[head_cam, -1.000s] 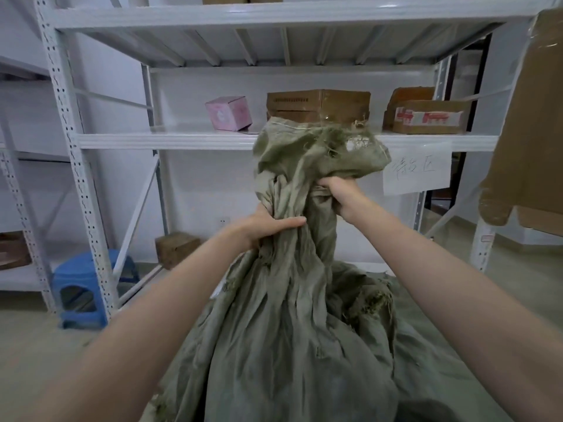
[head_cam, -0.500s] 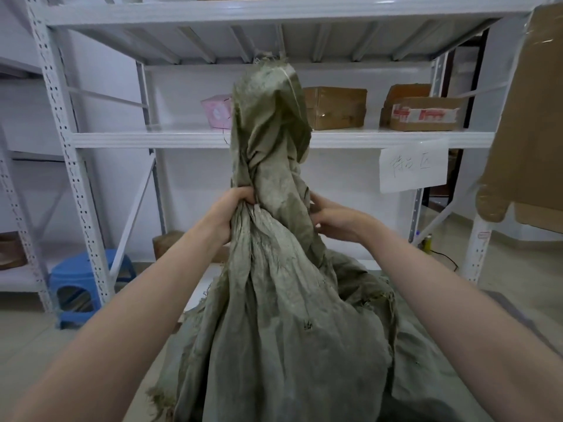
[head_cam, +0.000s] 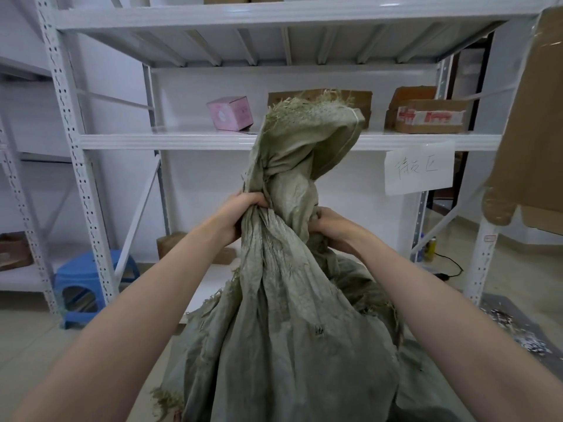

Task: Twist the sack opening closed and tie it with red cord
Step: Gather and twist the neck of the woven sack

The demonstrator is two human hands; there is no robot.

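Close in front, one grey-green sack (head_cam: 289,330) stands gathered at its neck. Two hands grip it there: the left hand (head_cam: 240,214) and the right hand (head_cam: 332,223), fingers curled tight into the cloth. Its frayed mouth flops above them, partly hiding a cardboard box (head_cam: 362,102) on the white shelf (head_cam: 182,141) beyond, near one pink box (head_cam: 230,113).

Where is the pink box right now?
In the head view, the pink box sits on the white shelf, left of centre, just left of the frayed top of the sack.
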